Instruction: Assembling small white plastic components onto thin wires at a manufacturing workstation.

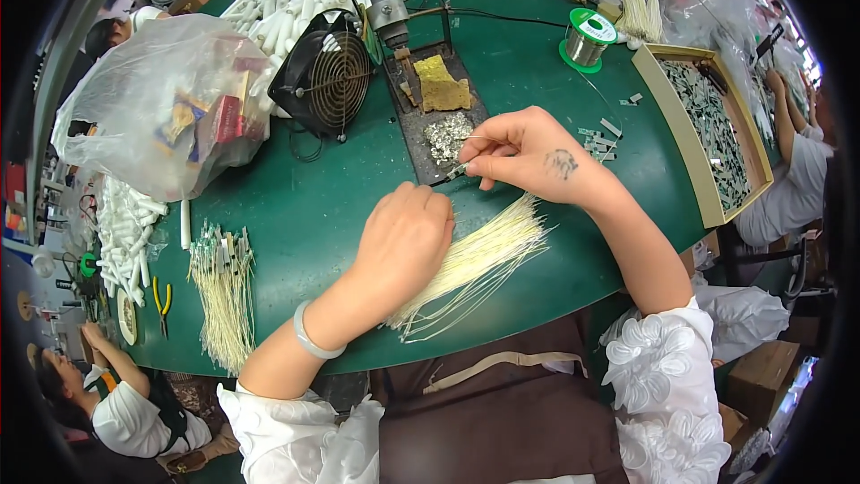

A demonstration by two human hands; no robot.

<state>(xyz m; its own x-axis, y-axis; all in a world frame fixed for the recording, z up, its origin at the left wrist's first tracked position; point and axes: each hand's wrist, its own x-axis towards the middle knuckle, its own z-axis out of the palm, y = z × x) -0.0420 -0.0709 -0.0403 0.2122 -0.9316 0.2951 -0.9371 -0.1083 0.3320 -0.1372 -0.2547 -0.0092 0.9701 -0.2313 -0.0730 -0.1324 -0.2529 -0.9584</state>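
Note:
My right hand (536, 159) has its thumb and index finger pinched on a small dark strip (455, 173), which looks like one of the little circuit boards nearby. The pinch is over the edge of a dark stand plate (414, 139), next to a heap of silvery solder bits (447, 138). My left hand (405, 237) is closed just below, knuckles up, at the upper end of a bundle of thin cream wires (488, 255). Its fingertips are hidden, so what they grip does not show. A soldering iron (391, 22) is mounted above the plate, near a yellow sponge (439, 84).
Left of the stand are a black fan (327, 76) and a plastic bag (170, 108). Finished-looking wires (221, 296) and yellow-handled pliers (162, 300) lie nearer. To the right are a solder spool (588, 40) and a box of small boards (703, 130). Other people sit on both sides.

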